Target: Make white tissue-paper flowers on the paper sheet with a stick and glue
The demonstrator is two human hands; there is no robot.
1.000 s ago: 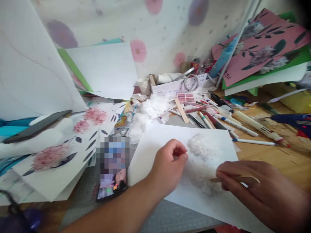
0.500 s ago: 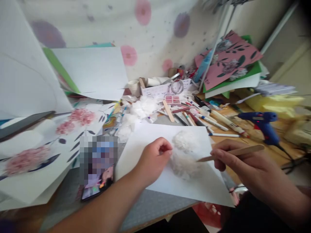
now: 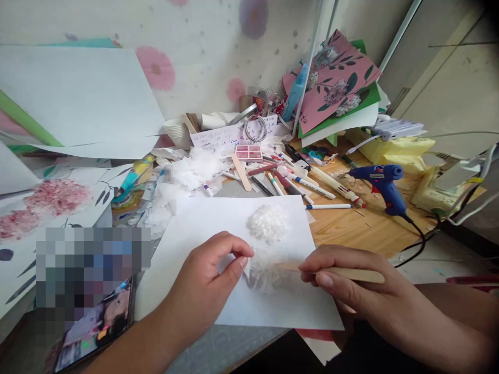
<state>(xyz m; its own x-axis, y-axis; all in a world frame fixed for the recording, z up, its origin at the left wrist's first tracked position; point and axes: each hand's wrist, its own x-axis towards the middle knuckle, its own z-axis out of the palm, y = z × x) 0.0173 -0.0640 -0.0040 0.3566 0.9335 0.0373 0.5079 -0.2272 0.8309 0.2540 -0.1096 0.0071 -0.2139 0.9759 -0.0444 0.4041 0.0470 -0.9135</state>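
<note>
A white sheet of paper lies at the table's front, bearing two fluffy white tissue flowers. The upper flower is full and round; the lower one looks looser and is partly blurred. At the lower flower's left edge, my left hand pinches a small piece of white tissue between thumb and forefinger. My right hand grips a wooden craft stick from the right. The stick's pointed end reaches over the lower flower; whether it touches is unclear.
A blue glue gun rests on the right, its cord trailing down. Pens and another wooden stick lie behind the paper, beside heaped white tissue. A phone and pink flower artwork are on the left.
The view has turned right, so everything sits further left in it. My right hand has brought the stick's tip inward over the lower flower. My left hand stays at that flower's left side.
</note>
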